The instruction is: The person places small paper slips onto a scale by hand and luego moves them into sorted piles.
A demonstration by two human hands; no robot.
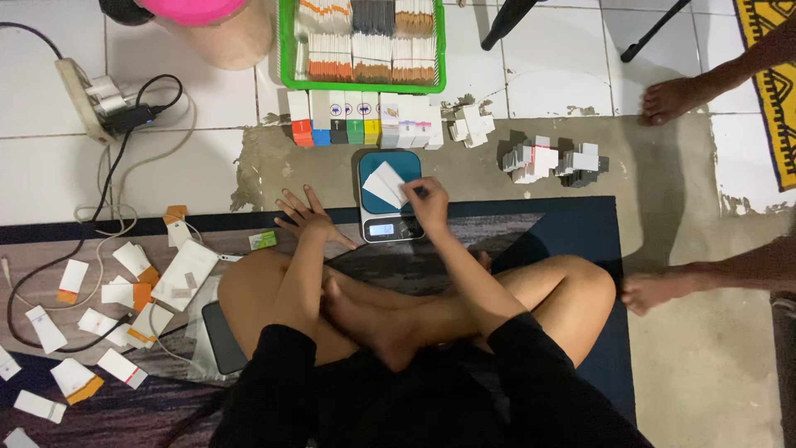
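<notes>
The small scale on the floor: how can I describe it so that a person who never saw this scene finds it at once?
Start from the green tray of card stacks at the top, then go down past the row of small boxes. The scale sits at the dark mat's edge under the right hand. Only it has a teal platform, white cards on top and a lit display.

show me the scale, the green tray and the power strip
scale [371,168]: head view, bare teal platform, left corner
green tray [286,50]: head view, left rim
power strip [76,93]: head view, cream body, left of the plugs

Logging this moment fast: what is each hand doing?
Left hand: open, fingers spread flat on the floor.
Right hand: closed on white cards over the scale.
</notes>
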